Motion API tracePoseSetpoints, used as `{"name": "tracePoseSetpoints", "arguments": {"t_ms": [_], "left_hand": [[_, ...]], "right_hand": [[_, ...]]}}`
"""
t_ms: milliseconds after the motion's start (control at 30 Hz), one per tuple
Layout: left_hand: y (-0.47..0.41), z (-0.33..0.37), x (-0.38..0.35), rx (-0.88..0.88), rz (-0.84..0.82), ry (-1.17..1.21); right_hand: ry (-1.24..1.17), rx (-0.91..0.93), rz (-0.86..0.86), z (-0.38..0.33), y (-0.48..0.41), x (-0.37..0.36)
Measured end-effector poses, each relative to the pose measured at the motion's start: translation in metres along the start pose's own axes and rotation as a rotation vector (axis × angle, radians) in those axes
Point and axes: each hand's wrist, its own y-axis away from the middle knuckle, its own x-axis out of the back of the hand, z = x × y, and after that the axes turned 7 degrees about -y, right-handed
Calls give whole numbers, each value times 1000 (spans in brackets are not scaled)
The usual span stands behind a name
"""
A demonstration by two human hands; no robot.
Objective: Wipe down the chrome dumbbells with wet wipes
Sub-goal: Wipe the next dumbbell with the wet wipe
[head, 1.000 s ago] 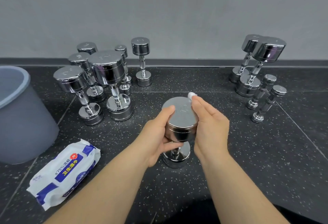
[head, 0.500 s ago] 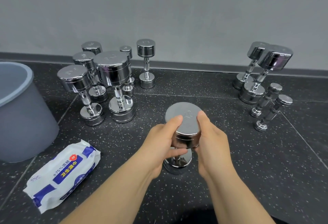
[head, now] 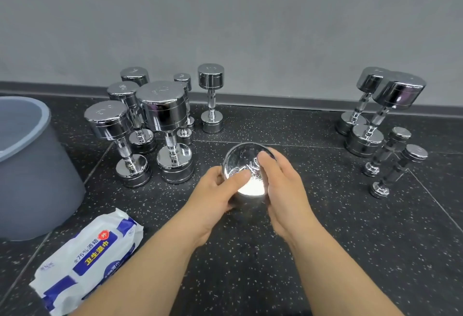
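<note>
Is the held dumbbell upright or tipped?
Tipped toward the camera: the dumbbell shows its full round end face, hiding handle and lower head.

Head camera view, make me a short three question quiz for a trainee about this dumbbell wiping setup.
1. True or false: the white-and-blue wet wipes pack lies to the person's right.
2. How many hands grip the shiny chrome dumbbell in the middle? A none; B one; C two.
3. Fill in: the grey plastic bucket stands at the view's far ___ side.
Key: 1 false; 2 C, left hand and right hand both; 3 left.
</note>
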Motion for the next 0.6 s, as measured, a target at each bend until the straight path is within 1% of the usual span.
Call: {"name": "tracePoseSetpoints", "arguments": {"t_ms": [67,167,267,333,367,467,600], "left_hand": [[-17,1,4,17,66,-37],[-44,15,9,86,121,49],[-74,40,14,160,104,125],[-88,51,13,178,101,138],[-94,50,12,162,111,142],[-97,37,8,65,121,150],[-113,26,13,-67,54,39]], "right_hand": [[30,-2,-23,-2,-20,-9],[85,-91,-57,-14,-55,-25],[113,-257,-89,-31,-97,-39],[108,-300,-69,-40,-112,-41],[123,-274,-64,-40,-119,-41],[155,-117,-98,-26,-121,-31],[43,73,-167,-13,-120,-19]]}}
